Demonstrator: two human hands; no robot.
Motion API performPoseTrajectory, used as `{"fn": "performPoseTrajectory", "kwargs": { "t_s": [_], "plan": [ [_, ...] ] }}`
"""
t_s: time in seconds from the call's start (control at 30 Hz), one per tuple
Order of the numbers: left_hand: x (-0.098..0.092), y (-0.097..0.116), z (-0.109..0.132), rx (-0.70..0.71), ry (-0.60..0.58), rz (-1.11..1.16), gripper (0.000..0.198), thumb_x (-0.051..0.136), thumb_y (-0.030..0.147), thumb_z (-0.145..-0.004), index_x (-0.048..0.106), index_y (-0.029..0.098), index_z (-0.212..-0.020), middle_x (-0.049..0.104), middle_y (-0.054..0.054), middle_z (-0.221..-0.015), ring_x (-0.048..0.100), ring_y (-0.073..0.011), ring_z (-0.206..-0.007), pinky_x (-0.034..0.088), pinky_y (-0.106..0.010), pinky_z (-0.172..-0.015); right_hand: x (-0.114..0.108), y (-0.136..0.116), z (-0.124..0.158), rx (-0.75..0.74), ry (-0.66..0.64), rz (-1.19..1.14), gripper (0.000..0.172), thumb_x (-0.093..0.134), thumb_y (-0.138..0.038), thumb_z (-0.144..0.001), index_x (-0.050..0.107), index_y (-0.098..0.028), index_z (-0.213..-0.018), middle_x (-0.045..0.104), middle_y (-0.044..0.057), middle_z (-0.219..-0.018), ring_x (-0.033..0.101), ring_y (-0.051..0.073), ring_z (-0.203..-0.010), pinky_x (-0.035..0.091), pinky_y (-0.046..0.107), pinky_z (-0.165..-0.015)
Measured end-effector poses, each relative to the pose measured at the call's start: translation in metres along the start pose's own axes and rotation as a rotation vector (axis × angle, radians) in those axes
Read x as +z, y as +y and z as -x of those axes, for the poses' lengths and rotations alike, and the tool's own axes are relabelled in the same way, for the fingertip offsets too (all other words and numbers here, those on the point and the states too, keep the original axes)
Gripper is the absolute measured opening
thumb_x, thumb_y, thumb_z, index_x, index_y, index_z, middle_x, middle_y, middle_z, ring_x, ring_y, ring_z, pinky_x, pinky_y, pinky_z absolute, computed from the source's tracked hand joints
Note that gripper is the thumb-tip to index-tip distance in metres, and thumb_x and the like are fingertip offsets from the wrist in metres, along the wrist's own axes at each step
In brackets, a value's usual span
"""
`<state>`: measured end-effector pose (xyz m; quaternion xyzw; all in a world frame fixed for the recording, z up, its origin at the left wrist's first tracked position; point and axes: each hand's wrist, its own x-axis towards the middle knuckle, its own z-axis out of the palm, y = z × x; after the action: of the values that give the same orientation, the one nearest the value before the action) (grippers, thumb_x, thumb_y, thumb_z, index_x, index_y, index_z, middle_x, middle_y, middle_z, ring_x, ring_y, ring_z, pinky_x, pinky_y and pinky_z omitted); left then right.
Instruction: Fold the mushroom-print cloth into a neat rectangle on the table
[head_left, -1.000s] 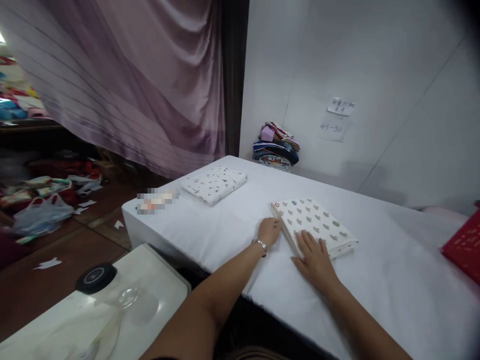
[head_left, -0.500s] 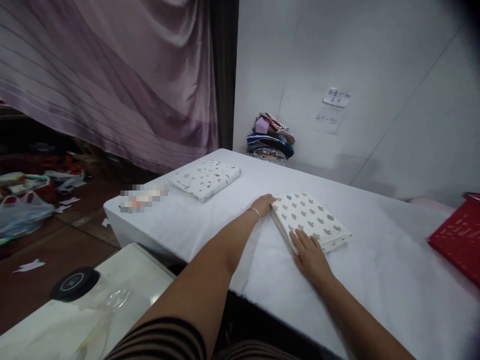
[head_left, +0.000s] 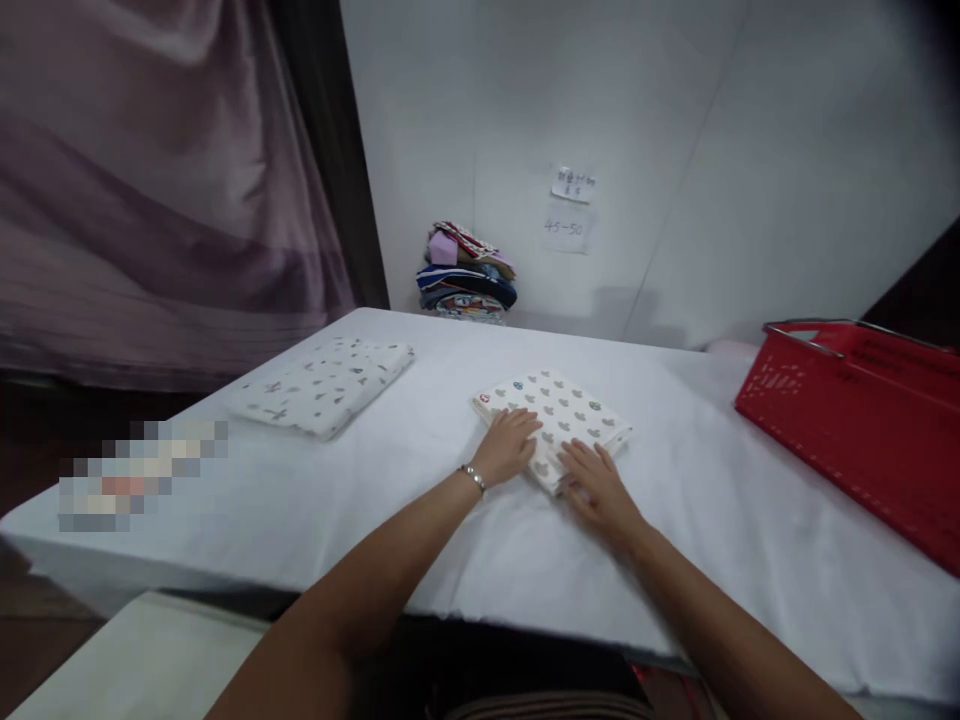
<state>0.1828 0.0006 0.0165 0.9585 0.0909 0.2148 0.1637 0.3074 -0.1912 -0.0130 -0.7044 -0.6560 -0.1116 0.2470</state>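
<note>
A folded white cloth (head_left: 568,402) with grey cloud-like or heart-like prints and a few small coloured motifs lies in the middle of the white-covered table (head_left: 750,560). My left hand (head_left: 510,445), a bracelet on its wrist, rests on the cloth's near left side with fingers stretched out. Against the near right edge, my right hand (head_left: 601,492) touches the cloth, its fingers spread over the top and its thumb lower down. Off to the left sits a second folded white cloth (head_left: 322,390) with small dark prints.
A red basket (head_left: 840,430) with a metal handle stands on the right of the table. Folded fabrics (head_left: 466,275) are stacked by the wall, near paper notes (head_left: 568,228). A pixelated item (head_left: 142,475) lies at the left edge; a curtain (head_left: 172,180) hangs behind.
My view has swung right, bringing more of the red basket in. My left hand has shifted from the cloth's far left corner to its nearer side, over the top.
</note>
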Motion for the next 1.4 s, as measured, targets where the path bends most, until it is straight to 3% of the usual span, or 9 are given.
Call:
{"fn": "performPoseTrajectory", "kwargs": {
  "t_s": [0.1,0.2,0.33,0.47,0.57,0.73,0.9,1.13,1.4],
  "plan": [
    [0.005,0.026,0.016,0.091,-0.054,0.032,0.041,0.048,0.045,-0.085,0.051,0.029,-0.123,0.048,-0.001,-0.135,0.036,-0.0199,-0.128,0.014,-0.04,-0.113,-0.014,0.042,0.006,0.407,0.241,-0.151,0.046,0.044,-0.037,-0.083,0.052,-0.017,-0.124,0.05,0.012,-0.133,0.042,0.025,-0.125,0.032,0.048,-0.103],
    [0.012,0.04,0.025,0.112,-0.114,0.0,0.06,0.06,0.054,-0.073,0.046,0.033,-0.127,0.044,-0.002,-0.138,0.033,-0.0245,-0.13,0.009,-0.041,-0.114,-0.025,0.083,0.001,0.845,0.279,-0.324,0.055,0.048,-0.042,-0.079,0.05,-0.013,-0.126,0.051,0.015,-0.13,0.049,0.028,-0.115,0.041,0.046,-0.094],
    [0.022,0.046,0.024,0.103,-0.147,-0.1,0.054,0.062,0.039,-0.076,0.045,0.035,-0.127,0.047,-0.002,-0.134,0.037,-0.0231,-0.127,0.009,-0.045,-0.113,-0.032,0.109,-0.019,0.977,0.167,-0.481,0.063,0.055,-0.044,-0.076,0.047,-0.012,-0.129,0.061,0.015,-0.113,0.061,0.025,-0.091,0.051,0.037,-0.072],
    [0.016,0.035,0.023,0.173,-0.139,-0.173,0.047,0.058,0.024,-0.077,0.048,0.028,-0.123,0.051,-0.004,-0.129,0.04,-0.0209,-0.125,0.013,-0.047,-0.112,-0.035,0.101,-0.032,0.975,0.045,-0.581,0.055,0.061,-0.042,-0.072,0.057,-0.013,-0.119,0.067,0.01,-0.092,0.06,0.017,-0.066,0.048,0.027,-0.052],
    [-0.004,0.009,0.033,0.174,-0.138,-0.201,0.047,0.059,0.019,-0.074,0.052,0.03,-0.119,0.054,-0.001,-0.127,0.037,-0.0219,-0.127,0.012,-0.048,-0.112,-0.036,0.081,-0.024,0.947,-0.053,-0.653,0.045,0.065,-0.04,-0.07,0.064,-0.015,-0.107,0.067,0.007,-0.085,0.057,0.014,-0.062,0.045,0.023,-0.048],
    [-0.038,-0.03,0.059,-0.045,-0.079,-0.263,0.046,0.053,0.013,-0.073,0.056,0.034,-0.114,0.053,0.002,-0.128,0.036,-0.0241,-0.128,0.015,-0.051,-0.11,-0.033,0.043,0.006,0.849,-0.154,-0.784,0.05,0.06,-0.047,-0.074,0.059,-0.017,-0.115,0.067,0.007,-0.087,0.06,0.017,-0.076,0.048,0.026,-0.058],
    [-0.037,-0.009,0.062,-0.099,-0.057,-0.191,0.039,0.057,0.026,-0.077,0.057,0.03,-0.116,0.054,-0.001,-0.128,0.036,-0.0247,-0.127,0.017,-0.05,-0.109,-0.034,0.023,0.006,0.577,0.167,-0.503,0.032,0.054,-0.044,-0.08,0.064,-0.022,-0.101,0.063,0.005,-0.105,0.057,0.018,-0.092,0.048,0.03,-0.072],
    [-0.011,0.011,0.046,-0.099,0.058,-0.085,0.02,0.055,0.031,-0.084,0.065,0.027,-0.101,0.063,-0.001,-0.102,0.051,-0.0178,-0.1,0.035,-0.037,-0.093,-0.024,0.012,-0.011,0.17,0.005,-0.192,0.028,0.051,-0.041,-0.085,0.067,-0.025,-0.101,0.064,0.006,-0.101,0.054,0.022,-0.097,0.046,0.036,-0.081],
    [0.0,0.007,0.047,-0.145,0.099,-0.039,0.019,0.049,0.031,-0.088,0.067,0.027,-0.095,0.063,0.0,-0.097,0.052,-0.0161,-0.097,0.035,-0.034,-0.089,-0.006,0.012,-0.006,0.136,0.12,-0.062,0.03,0.041,-0.034,-0.091,0.066,-0.023,-0.103,0.064,0.007,-0.096,0.053,0.021,-0.092,0.043,0.036,-0.081]
  ]
}}
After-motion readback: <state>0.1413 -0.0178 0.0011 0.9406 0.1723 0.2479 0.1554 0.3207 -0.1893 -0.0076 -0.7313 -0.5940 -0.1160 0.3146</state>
